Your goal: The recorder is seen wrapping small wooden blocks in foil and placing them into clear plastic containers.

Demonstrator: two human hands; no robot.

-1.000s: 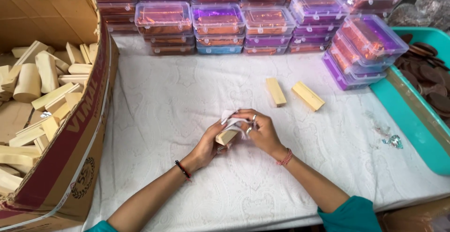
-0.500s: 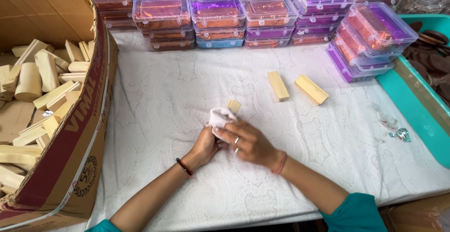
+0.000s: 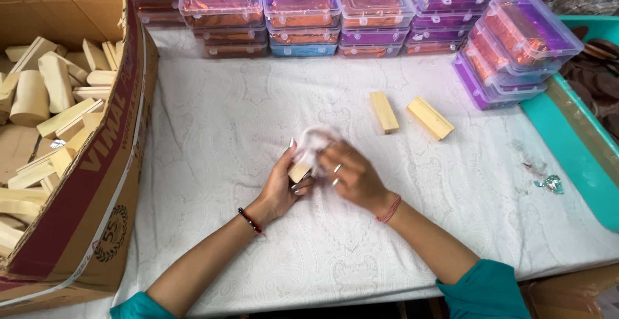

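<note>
Now wiping one wooden block (image 3: 298,172), gripped in left hand (image 3: 282,187), with white cloth (image 3: 314,143) clutched in right hand (image 3: 351,177); two blocks (image 3: 407,114) lying finished-looking beyond the cloth, cardboard box (image 3: 97,164) of blocks waiting left of it.

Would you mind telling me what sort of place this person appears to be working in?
Probably a small handicraft or packing workshop. A cardboard box brims with pale wooden blocks, clear lidded plastic boxes are stacked along the cloth-covered table, and the hands rub one block with a white cloth.
</note>
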